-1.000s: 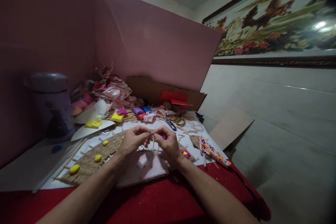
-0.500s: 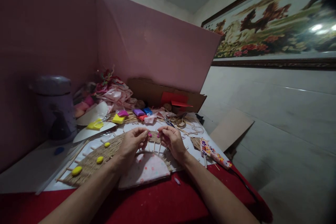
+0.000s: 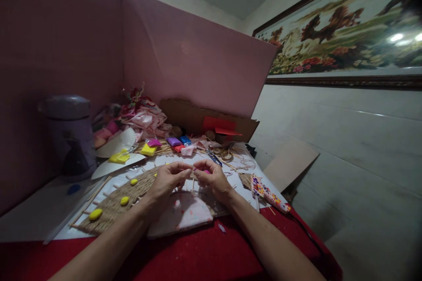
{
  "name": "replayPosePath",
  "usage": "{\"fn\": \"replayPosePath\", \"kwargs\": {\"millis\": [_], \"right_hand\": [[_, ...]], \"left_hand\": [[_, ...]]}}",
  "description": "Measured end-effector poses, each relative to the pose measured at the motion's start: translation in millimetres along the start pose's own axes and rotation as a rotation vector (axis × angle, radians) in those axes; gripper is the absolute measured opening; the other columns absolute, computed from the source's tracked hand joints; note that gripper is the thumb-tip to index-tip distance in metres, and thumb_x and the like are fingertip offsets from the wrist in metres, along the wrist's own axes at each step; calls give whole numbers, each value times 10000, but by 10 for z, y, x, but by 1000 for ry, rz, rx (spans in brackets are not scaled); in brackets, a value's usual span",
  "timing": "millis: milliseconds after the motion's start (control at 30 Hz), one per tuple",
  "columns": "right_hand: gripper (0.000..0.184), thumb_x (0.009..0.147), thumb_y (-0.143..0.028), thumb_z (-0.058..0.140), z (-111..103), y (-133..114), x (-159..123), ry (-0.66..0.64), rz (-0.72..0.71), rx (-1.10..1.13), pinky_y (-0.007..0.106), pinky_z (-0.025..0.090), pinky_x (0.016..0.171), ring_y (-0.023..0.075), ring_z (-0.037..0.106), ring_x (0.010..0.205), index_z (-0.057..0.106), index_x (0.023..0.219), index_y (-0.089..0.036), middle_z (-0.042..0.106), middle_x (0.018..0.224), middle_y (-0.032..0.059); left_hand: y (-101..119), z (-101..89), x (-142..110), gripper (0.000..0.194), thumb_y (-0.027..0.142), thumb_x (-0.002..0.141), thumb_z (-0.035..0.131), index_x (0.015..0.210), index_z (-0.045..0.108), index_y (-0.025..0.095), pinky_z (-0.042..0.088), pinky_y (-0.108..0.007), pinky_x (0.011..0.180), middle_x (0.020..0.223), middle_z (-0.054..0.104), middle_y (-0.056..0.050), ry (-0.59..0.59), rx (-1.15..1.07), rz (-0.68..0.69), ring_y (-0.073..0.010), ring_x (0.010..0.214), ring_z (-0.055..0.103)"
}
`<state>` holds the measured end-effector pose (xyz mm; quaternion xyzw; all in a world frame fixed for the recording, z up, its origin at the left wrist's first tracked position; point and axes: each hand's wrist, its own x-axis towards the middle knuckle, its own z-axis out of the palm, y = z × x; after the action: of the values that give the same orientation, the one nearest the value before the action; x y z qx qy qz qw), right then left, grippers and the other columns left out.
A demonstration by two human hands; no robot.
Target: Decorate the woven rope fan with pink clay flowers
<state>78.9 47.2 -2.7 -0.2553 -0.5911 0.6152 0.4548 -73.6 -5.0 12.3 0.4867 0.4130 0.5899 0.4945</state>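
My left hand (image 3: 169, 180) and my right hand (image 3: 214, 180) meet fingertip to fingertip over a fan-shaped woven straw piece (image 3: 115, 208) with thin sticks jutting from its edge. Both hands are closed in a pinch on a bit of pink clay (image 3: 194, 168), mostly hidden by the fingers. More pink shows behind my right fingers; whether it is held or lies on the weave I cannot tell. Several yellow clay discs (image 3: 95, 214) lie on the woven band. Under my wrists is the fan's pale dotted cloth section (image 3: 184, 213).
Packs of coloured clay, one yellow (image 3: 149, 149) and one purple (image 3: 173, 141), lie behind the hands. Scissors (image 3: 214, 157) rest at the back. A flower-patterned glue gun (image 3: 268, 195) with a cord is on the right. A lilac canister (image 3: 68, 138) stands left, before a pink partition (image 3: 191, 57).
My hands were slightly apart, with pink clay showing at each one's fingertips. They have come together, and the fingertips now touch.
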Motion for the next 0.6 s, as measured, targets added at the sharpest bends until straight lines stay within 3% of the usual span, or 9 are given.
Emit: {"fn": "replayPosePath", "kwargs": {"millis": [100,200,367,500,600], "right_hand": [[312,667,-306,743,-5,17,9,-16,-12,26,186,347,471,48,432,497,596,907,-172,530,666,-47],[327,677,-300,739,1,26,24,-41,-20,78,191,348,491,53,432,527,586,938,-176,525,706,-37],[455,659,-346,758,80,-15,-21,-68,-52,137,231,433,611,120,542,713,556,1043,-210,555,874,11],[554,740,-503,648,164,-56,-133,-173,-2,190,306,475,701,186,573,869,463,1209,-275,558,1072,58],[540,789,-547,566,182,-67,-181,-207,4,154,333,464,781,192,568,946,441,1252,-299,549,1152,60]], "left_hand": [[22,17,-8,289,325,606,722,786,677,104,272,-191,412,489,529,33,41,38,4,-58,422,370],[23,25,-1,270,320,629,704,809,692,118,295,-200,434,560,596,4,46,88,51,-68,447,404],[-55,61,-10,186,265,673,683,828,716,168,433,-279,662,815,681,-62,-64,344,296,-168,729,581],[-117,90,-59,177,209,739,616,891,707,209,424,-305,729,879,658,-60,34,693,487,-185,815,572],[-120,78,-60,160,204,755,596,877,700,210,425,-297,707,855,660,-55,94,762,541,-177,780,574]]}}
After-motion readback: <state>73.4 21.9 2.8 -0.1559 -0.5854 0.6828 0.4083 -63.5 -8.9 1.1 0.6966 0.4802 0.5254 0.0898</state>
